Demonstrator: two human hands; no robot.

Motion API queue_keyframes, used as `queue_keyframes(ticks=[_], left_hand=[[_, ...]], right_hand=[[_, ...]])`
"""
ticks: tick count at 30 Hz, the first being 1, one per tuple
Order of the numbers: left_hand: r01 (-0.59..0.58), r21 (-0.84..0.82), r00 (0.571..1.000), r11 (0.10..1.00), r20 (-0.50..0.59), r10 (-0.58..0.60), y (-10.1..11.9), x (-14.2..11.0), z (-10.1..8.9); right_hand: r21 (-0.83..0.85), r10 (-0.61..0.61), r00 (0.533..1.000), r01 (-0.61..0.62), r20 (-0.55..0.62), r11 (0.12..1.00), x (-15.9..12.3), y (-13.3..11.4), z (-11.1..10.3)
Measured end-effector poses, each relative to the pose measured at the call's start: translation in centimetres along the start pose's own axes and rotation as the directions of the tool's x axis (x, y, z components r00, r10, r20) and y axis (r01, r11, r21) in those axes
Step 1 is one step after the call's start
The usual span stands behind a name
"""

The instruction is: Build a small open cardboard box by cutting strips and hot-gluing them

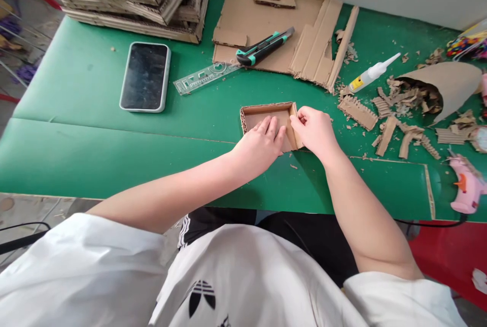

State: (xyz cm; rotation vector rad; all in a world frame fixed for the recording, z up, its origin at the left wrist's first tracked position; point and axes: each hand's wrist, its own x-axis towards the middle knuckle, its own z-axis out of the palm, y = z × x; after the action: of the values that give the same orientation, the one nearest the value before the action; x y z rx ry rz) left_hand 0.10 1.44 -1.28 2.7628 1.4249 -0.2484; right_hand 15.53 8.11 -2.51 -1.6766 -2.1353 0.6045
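A small open-topped cardboard box (266, 108) lies on the green table in front of me. My left hand (262, 145) rests flat over its near side, fingers stretched out across the inside. With thumb and fingers pinched, my right hand (315, 130) grips the box's right wall. The near wall is partly hidden behind my left hand. Beyond the box, a black and teal utility knife (266, 46) lies on a cardboard sheet (266, 17), over one end of a clear plastic ruler (205, 77).
A phone (145, 77) lies to the left, below stacked cardboard frames (129, 17). On the right are a glue bottle (371, 75), cardboard scraps (357, 111), a rolled cardboard cone (452, 86) holding scraps, and a pink glue gun (467, 185) near the table's front edge.
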Motion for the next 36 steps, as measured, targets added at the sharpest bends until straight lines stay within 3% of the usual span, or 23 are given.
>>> queue_keyframes(ticks=[19,22,24,26,29,30,34,36], left_hand=[[0.02,-0.038,0.997,0.999,-0.07,-0.023,0.1,-0.2,0.4],[0.038,-0.07,0.988,0.997,-0.145,-0.048,0.1,-0.7,0.2],[0.023,-0.111,0.961,0.994,-0.272,-0.053,-0.3,-1.2,-0.6],[0.014,-0.168,0.901,0.986,-0.425,-0.086,-1.2,-1.7,-1.8],[0.097,-0.3,0.813,0.949,-0.526,-0.249,-3.1,-1.6,-3.9],[0.128,-0.342,0.808,0.931,-0.508,-0.298,-3.7,-1.3,-4.5],[0.167,-0.505,0.922,0.847,-0.224,-0.315,-5.5,1.1,-5.7],[0.178,-0.591,0.942,0.787,-0.128,-0.31,-5.8,2.3,-5.6]], right_hand=[[-0.032,0.05,0.998,-0.051,-0.03,0.998,-0.2,-0.2,0.2],[-0.086,0.057,0.997,-0.061,-0.051,0.994,-0.2,-0.4,-0.1],[-0.113,0.061,0.995,-0.069,-0.077,0.991,-0.2,-0.5,-0.7],[-0.13,0.062,0.99,-0.079,-0.13,0.988,-0.4,-0.6,-1.6],[-0.176,0.022,0.967,-0.068,-0.254,0.982,-0.9,-1.2,-3.3],[-0.207,-0.005,0.956,-0.059,-0.294,0.976,-1.2,-1.5,-3.9],[-0.383,-0.152,0.911,-0.007,-0.382,0.924,-1.9,-2.7,-5.2],[-0.455,-0.219,0.897,0.022,-0.385,0.89,-2.1,-3.1,-5.4]])
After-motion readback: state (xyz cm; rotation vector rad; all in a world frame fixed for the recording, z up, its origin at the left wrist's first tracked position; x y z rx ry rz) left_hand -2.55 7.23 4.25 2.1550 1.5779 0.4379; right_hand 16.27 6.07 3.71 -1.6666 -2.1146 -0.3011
